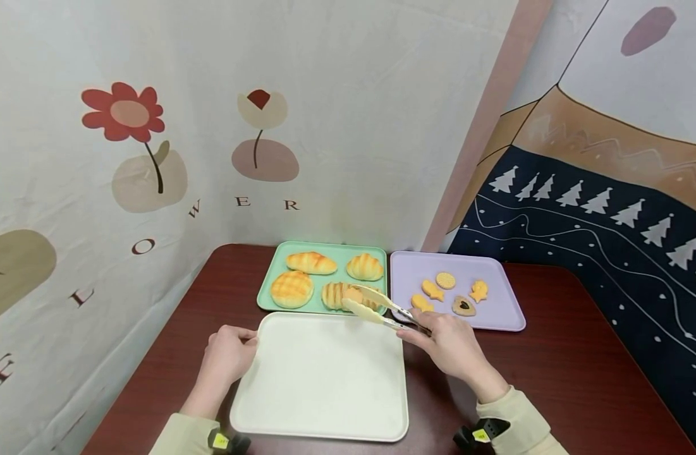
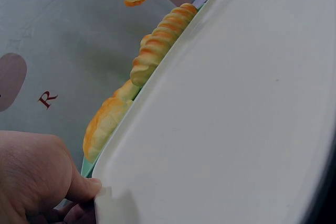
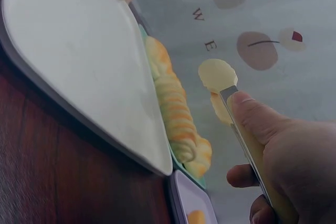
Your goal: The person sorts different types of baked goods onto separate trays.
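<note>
A white tray [image 1: 325, 379] lies on the dark red table in front of me, with nothing on it. My left hand [image 1: 229, 354] grips its left rim, thumb on the edge [image 2: 89, 188]. My right hand [image 1: 447, 344] holds cream-tipped tongs [image 1: 370, 306], their tips spread over the ridged bun [image 1: 341, 295] at the front right of the green tray [image 1: 268, 287]. That tray carries several buns, among them a round one [image 1: 291, 289]. In the right wrist view the tongs' tip [image 3: 217, 74] hangs above the row of buns [image 3: 176, 114].
A lilac tray [image 1: 498, 303] with several small biscuits sits right of the green tray. Patterned cloth walls close the table's back and left sides. Bare table lies to the right of the white tray [image 1: 581, 379].
</note>
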### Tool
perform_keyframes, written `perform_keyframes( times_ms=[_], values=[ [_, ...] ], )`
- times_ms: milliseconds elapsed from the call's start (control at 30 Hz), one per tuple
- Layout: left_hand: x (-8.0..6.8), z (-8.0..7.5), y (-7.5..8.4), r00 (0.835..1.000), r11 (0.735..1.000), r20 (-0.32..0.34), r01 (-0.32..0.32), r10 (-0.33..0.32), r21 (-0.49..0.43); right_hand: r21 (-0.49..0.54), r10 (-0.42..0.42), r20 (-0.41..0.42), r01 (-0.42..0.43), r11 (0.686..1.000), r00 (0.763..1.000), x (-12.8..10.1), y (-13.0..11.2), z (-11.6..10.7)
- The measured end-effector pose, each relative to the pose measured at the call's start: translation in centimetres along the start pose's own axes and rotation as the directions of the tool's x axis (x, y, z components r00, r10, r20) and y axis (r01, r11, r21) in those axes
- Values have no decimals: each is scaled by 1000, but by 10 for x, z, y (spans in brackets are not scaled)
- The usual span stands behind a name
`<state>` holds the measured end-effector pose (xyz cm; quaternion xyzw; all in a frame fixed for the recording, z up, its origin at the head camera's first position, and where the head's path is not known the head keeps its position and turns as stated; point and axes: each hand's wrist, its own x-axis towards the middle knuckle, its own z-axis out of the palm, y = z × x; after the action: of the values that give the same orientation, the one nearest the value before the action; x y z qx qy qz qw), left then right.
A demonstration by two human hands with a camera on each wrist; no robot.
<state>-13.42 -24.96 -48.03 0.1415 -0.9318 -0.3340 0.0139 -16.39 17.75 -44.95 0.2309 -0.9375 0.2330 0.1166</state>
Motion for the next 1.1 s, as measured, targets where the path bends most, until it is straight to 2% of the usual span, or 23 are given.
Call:
perform_keyframes(
  times_ms=[367, 700, 1100],
  values=[
    [-1, 0, 0, 1000, 1000, -10, -7, 7, 2, -17, 35, -38, -36, 999, 999, 0, 21, -9],
    [-1, 0, 1, 1000, 1000, -11, 4, -4, -1, -16, 97, -22, -97, 995, 995, -1, 34, -17],
    [-2, 0, 1, 1000, 1000, -15, 2, -2, 0, -58, 136, -51, -139, 989, 989, -15, 49, -31]
  ],
)
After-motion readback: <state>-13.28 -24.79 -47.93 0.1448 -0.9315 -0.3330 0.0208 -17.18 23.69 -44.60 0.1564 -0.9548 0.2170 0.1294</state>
